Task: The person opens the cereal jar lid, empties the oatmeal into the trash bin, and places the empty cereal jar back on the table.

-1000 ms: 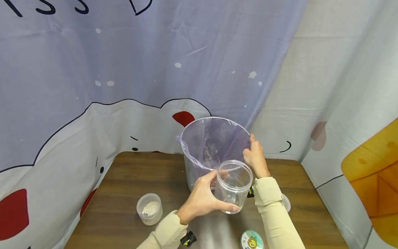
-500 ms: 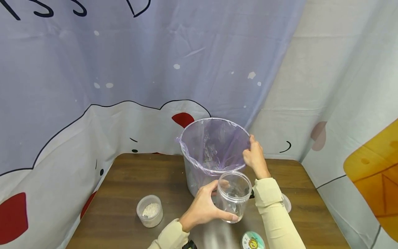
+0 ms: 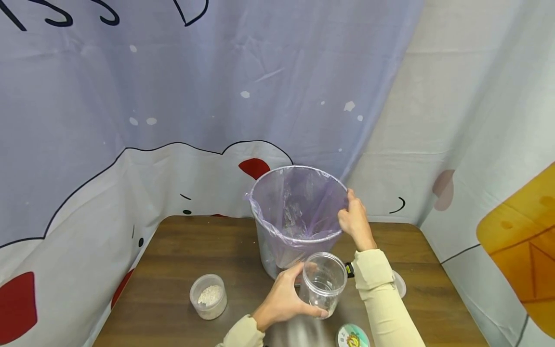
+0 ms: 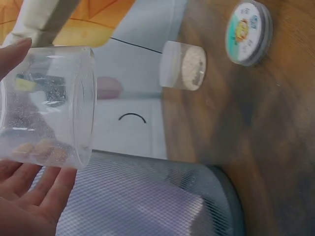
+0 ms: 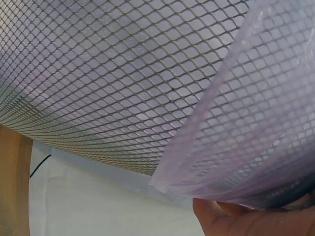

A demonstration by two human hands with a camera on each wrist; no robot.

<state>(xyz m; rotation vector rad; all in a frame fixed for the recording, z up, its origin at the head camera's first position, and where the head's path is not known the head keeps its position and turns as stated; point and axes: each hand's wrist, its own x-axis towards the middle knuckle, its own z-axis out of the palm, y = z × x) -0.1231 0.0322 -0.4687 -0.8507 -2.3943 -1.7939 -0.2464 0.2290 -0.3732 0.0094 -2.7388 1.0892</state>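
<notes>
A clear plastic jar [image 3: 324, 282], lidless and slightly tilted, is gripped from its left side by my left hand [image 3: 284, 299], thumb at the base. In the left wrist view the jar [image 4: 51, 105] looks nearly empty, with fine specks on its wall. Just behind it stands a mesh trash can [image 3: 266, 241] lined with a purple plastic bag [image 3: 303, 202]. My right hand [image 3: 357, 221] grips the can's right rim; in the right wrist view, the fingers [image 5: 246, 221] hold the rim over the folded bag edge.
On the wooden table [image 3: 173, 265], a small tub of white grains [image 3: 209, 296] stands left. A round lid with a printed label [image 3: 353, 336] lies at the front. Another tub [image 3: 399, 283] is partly hidden behind the right sleeve. Printed curtains [image 3: 195, 86] hang behind.
My left hand has lowered the jar away from the can's rim toward the table front, bringing it more upright. My right hand has stayed on the rim.
</notes>
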